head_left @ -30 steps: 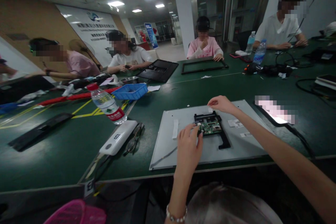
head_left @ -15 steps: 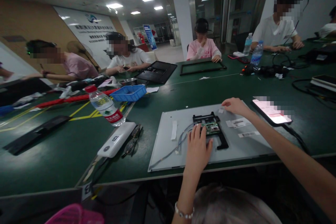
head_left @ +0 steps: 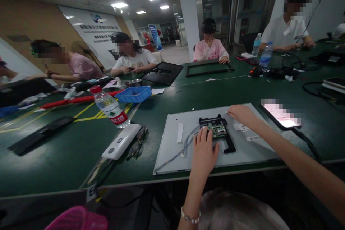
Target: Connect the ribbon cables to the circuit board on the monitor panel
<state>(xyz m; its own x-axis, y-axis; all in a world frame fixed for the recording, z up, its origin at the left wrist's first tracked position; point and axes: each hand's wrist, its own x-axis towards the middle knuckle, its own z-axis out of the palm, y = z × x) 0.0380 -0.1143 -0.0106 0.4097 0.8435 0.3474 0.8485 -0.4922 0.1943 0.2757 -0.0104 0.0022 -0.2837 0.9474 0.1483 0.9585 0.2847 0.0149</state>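
- Head view: the circuit board [head_left: 220, 130] sits in a black bracket [head_left: 230, 146], both lying flat on the pale panel [head_left: 166, 143], near its middle. The panel rests on the green table [head_left: 164, 105], close to the wearer's edge.
- Head view: the left hand [head_left: 203, 152] comes in over the near left part of the board and bracket, its fingers side by side with slight gaps and the thumb apart. They look laid on top, not closed round anything. Light pressure on the bracket, not on the board's small parts, would steady it best.
- Head view: the right hand [head_left: 242, 115] is at the panel's far side, beyond the bracket, with its fingertips drawn together. Something small and pale seems to be at the tips, but whether it is pinched cannot be told. Any thin piece there would be better handled low and slowly, close to the panel's surface, so that it does not tear or crease.
- Head view: the grey cable [head_left: 175, 157] curves over the panel's left part towards the board, passing near the left hand. It calls for slack: the wrist should not drag it, as a tug could strain its end.
- Head view: a white strip [head_left: 179, 133] lies left of the cable's upper bend, and a lit phone [head_left: 281, 115] lies right of the panel. The right forearm needs to stay raised over the panel, without leaning on it.
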